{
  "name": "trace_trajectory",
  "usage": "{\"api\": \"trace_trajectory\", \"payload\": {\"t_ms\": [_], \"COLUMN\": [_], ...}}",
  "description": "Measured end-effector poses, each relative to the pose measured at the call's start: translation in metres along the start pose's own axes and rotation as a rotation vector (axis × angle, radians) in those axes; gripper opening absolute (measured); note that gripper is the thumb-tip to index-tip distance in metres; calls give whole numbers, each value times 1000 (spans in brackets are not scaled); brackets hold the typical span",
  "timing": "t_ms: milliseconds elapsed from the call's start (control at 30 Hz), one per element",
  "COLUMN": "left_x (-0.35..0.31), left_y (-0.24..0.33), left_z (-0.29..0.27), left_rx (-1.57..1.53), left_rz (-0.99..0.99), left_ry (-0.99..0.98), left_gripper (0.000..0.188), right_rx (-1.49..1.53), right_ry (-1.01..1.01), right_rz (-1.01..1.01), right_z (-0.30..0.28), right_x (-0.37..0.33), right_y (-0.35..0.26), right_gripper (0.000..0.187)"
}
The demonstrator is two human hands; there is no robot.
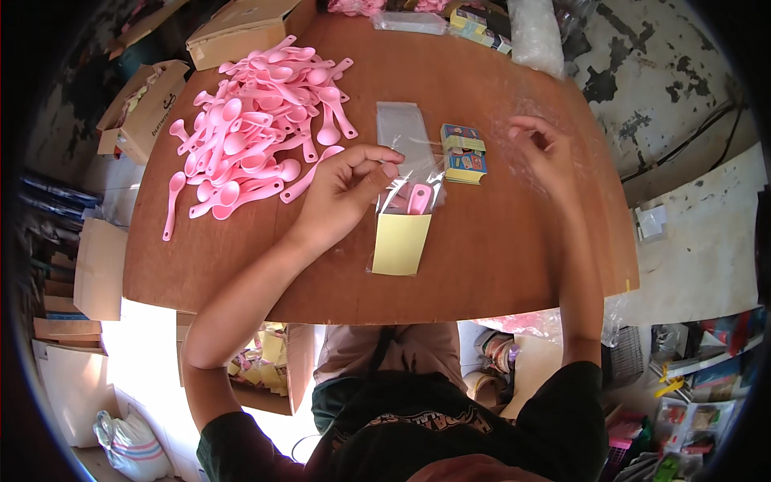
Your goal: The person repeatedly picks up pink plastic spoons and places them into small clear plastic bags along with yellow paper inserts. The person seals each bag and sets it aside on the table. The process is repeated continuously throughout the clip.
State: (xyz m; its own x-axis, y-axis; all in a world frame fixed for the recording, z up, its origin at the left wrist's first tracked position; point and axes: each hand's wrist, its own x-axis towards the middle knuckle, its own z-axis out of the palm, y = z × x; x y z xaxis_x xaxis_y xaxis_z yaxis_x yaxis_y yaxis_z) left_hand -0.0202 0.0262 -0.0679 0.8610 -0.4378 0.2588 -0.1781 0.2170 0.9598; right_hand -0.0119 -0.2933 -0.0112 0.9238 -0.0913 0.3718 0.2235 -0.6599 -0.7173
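Observation:
My left hand [347,189] pinches the upper side of a clear plastic bag [408,165]. Inside the bag sit a pink spoon [418,199], its handle end showing, and a pale yellow card [400,245] at the bottom. The rest of the spoon is hidden behind the card. Raised over the table's right part, my right hand [546,149] has thumb and forefinger brought together; whatever they hold, if anything, is too thin to make out. Between the hands lies a banded stack of printed cards [464,153]. Beyond the held bag, flat clear bags [397,116] rest on the table.
A large heap of pink spoons [257,120] covers the left of the brown table [514,257]. Cardboard boxes [241,32] stand at the back left. More card stacks [480,30] and a clear plastic roll [536,36] are at the far edge.

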Motion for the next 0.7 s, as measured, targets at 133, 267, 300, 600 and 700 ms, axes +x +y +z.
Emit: {"api": "trace_trajectory", "payload": {"t_ms": [133,267,300,600,700], "left_x": [0,0,0,0,3], "left_y": [9,9,10,8,3], "left_z": [5,6,5,1,8], "left_rx": [12,-70,-107,83,166], "left_rz": [19,22,31,228,233], "left_ry": [-9,-22,-24,124,-43], "left_gripper": [20,26,31,55,68], "right_rx": [485,569,573,189,283], "right_ry": [-423,-415,-365,-79,-192], "right_rz": [88,37,-42,-608,-407], "right_z": [50,76,77,52,52], "right_x": [-39,-46,-45,-17,-24], "right_y": [-54,-72,-74,-96,-100], "right_gripper": [22,17,14,10,11]}}
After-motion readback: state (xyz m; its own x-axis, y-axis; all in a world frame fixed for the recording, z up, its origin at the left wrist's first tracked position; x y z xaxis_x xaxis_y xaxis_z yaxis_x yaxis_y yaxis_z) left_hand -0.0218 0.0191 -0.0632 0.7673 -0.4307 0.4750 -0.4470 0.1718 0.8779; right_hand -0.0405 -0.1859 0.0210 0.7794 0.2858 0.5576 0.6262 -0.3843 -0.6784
